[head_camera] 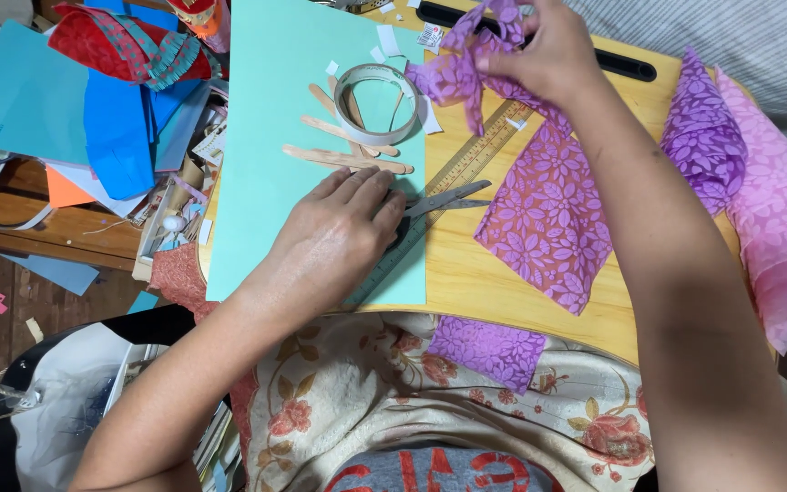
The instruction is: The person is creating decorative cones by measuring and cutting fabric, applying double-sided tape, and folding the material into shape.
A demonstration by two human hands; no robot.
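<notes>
Right now the left hand (343, 228) lies palm down, fingers closed over the black handles of a pair of grey-bladed scissors (439, 200), which rest on a sheet of mint-green paper (266, 109) near the front edge of the wooden lap desk (466, 282). The right hand (548, 50) is raised over the far edge of the desk, pinching a crumpled piece of purple leaf-patterned fabric (453, 77). A flat piece of the same fabric (548, 219) lies toward the desk's right side, beside a wooden ruler (480, 155). Several wooden craft sticks (348, 150) and a roll of clear tape (377, 100) sit on the green paper.
</notes>
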